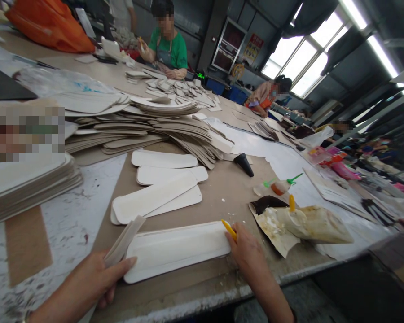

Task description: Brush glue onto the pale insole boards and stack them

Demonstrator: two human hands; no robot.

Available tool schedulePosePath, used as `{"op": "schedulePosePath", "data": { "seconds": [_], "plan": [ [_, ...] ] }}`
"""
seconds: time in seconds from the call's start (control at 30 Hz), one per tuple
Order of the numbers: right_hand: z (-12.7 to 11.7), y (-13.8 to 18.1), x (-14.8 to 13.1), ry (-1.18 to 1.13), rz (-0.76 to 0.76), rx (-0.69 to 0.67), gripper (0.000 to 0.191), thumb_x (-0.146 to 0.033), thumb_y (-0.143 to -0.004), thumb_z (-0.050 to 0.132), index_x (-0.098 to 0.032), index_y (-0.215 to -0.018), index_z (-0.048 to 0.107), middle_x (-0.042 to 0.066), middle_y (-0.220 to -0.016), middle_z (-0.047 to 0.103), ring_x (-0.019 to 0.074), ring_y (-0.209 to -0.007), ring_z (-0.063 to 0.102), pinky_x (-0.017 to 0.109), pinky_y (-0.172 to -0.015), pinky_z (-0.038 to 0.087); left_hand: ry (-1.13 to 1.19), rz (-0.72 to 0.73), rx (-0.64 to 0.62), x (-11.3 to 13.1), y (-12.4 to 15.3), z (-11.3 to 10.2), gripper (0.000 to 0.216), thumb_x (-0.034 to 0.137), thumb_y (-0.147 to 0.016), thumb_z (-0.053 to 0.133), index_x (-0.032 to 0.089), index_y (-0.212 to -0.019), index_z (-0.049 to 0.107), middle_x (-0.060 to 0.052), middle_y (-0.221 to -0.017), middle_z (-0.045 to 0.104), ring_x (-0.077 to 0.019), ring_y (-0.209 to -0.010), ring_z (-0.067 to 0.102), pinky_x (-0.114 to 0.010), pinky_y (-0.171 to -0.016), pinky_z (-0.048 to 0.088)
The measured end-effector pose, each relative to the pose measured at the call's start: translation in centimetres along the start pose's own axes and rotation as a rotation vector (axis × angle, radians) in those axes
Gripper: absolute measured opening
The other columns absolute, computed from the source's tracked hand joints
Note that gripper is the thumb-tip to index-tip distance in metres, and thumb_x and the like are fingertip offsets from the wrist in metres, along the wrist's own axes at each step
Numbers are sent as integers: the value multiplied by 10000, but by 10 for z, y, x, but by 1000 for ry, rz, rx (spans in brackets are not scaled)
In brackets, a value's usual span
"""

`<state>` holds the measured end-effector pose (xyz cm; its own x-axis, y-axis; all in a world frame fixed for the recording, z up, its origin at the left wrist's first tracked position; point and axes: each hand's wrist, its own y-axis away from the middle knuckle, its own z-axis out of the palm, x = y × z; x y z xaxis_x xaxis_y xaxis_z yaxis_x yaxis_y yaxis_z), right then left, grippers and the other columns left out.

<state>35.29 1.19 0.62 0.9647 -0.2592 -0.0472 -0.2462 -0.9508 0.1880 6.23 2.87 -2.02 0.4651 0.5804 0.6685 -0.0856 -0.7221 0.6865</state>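
Note:
A long white insole-shaped piece (pixel 178 249) lies flat near the table's front edge. My right hand (pixel 247 249) rests at its right end, closed round a thin yellow brush handle (pixel 229 229) whose tip touches the piece. My left hand (pixel 96 280) sits at the piece's left end and grips a few stacked pale strips (pixel 124 240) that stick up and to the right. Several more white pieces (pixel 161 188) lie spread out just beyond.
A glue-crusted pot with a yellow stick (pixel 303 222) stands right of my hand. Small glue bottles (pixel 279 186) and a black cone (pixel 244 163) lie farther back. Large stacks of tan pieces (pixel 148 128) fill the middle and left. Other people work at the far end.

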Motion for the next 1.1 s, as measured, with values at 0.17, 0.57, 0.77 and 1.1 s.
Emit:
{"op": "schedulePosePath", "data": {
  "seconds": [0.17, 0.57, 0.77, 1.1],
  "plan": [
    [2, 8, 4, -3, 36, -19, 223, -138, -840, 368, -169, -903, 579, 89, -863, 644, 226, -821, 605, 305, -691, 407, -31, 14, 15, -4, -2, -2, 438, 657, -475, 527, 223, -467, 469, -35, -328, 532, -177, -331, 472, -280, -432, 353],
    [20, 2, 21, -550, 86, -107, 281, -426, -802, 379, -203, -872, 536, 39, -606, 581, 226, -551, 583, 355, -536, 457, 228, 114, 149, -7, 22, -1, 414, 555, -559, 569, 181, -716, 486, 13, -386, 562, -160, -371, 517, -247, -399, 398],
    [24, 5, 17, -677, 155, -137, 250, -432, -784, 431, -208, -862, 509, 29, -552, 576, 218, -495, 576, 362, -535, 476, 316, 112, 137, -14, 28, -7, 416, 571, -534, 593, 175, -620, 497, 6, -376, 538, -138, -366, 479, -242, -403, 374],
    [5, 22, -5, -816, 138, -162, 296, -457, -810, 422, -179, -837, 517, 9, -567, 544, 172, -491, 563, 309, -524, 461, 444, 97, 46, -28, 31, -19, 439, 566, -574, 659, 171, -493, 485, 28, -404, 490, -98, -424, 390, -217, -461, 290]
  ]
}}
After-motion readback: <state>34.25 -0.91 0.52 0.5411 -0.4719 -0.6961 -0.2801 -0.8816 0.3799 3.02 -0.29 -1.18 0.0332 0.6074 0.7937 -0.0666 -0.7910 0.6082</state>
